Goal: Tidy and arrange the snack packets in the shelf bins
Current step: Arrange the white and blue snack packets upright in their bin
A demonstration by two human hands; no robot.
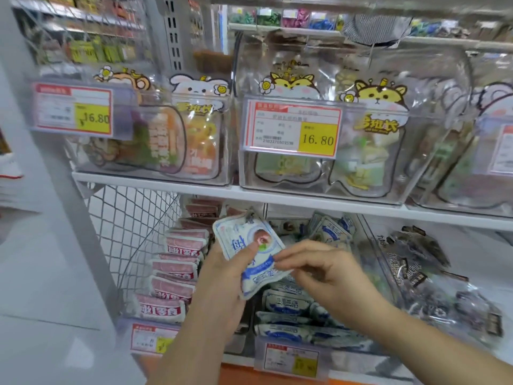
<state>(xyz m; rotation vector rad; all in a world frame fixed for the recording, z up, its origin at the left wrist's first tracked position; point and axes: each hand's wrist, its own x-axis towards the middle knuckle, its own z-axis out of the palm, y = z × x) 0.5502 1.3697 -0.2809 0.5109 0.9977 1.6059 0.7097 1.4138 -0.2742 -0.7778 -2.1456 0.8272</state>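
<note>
Holding packet (238, 237) over bin's (260, 345) left edge: left hand (222, 282) grips it, right hand (327, 273) pinches its corner; likely light, soft, slippery, so grip the seams.

Both bare forearms reach up from the lower edge; the left hand (222, 282) grips a blue-and-white packet (247, 234), thumb pressed across its face; the right hand (324, 270), back upward and fingers curled, pinches that packet's right edge.

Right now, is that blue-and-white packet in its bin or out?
Out: the left hand holds the packet clear of the bin, right hand pinching its edge.
</note>
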